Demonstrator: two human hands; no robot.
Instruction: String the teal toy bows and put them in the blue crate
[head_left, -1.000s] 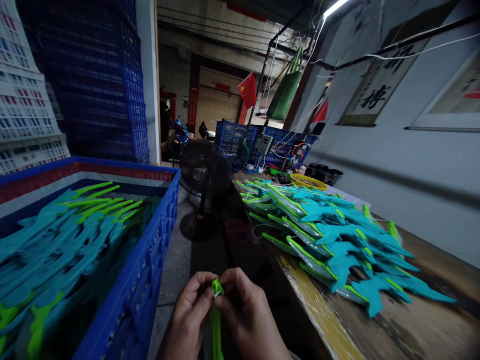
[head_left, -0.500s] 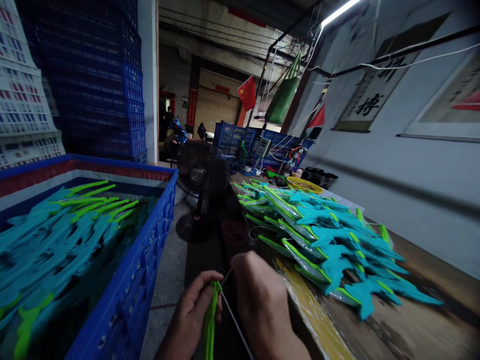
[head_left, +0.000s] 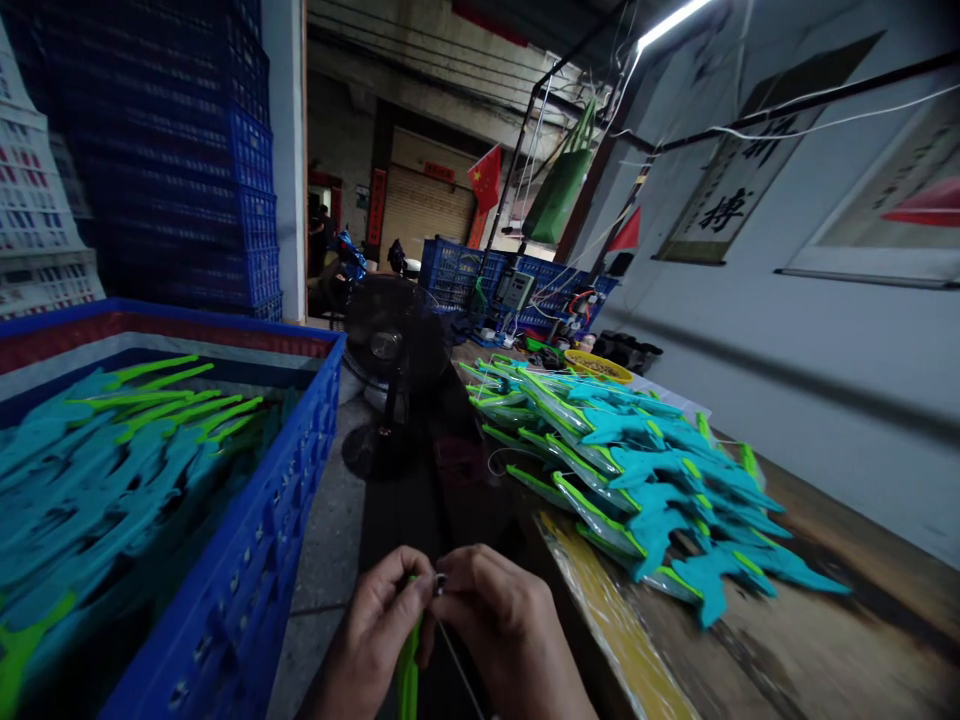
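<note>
At the bottom centre, my left hand (head_left: 379, 630) is closed around the top of a bright green strip (head_left: 408, 672) that runs down out of view. My right hand (head_left: 504, 628) meets it fingertip to fingertip, pinching a thin thread or wire (head_left: 454, 655) at the strip's tip. The thread slants down to the right below the fingers. To the right, a heap of teal and green foam toy pieces (head_left: 637, 470) lies on the wooden table (head_left: 825, 640). On the left, a blue crate (head_left: 247, 560) holds several more of the same pieces (head_left: 112, 470).
A black standing fan (head_left: 390, 345) stands ahead between crate and table. Blue and white crates (head_left: 187, 180) are stacked high at the back left. More blue crates, a yellow bowl (head_left: 598, 365) and cables crowd the table's far end. A grey wall runs along the right.
My right hand, raised half a second ago with the thread drawn out, has come back down to the strip's tip. The view has drifted slightly, shifting the scene leftward.
</note>
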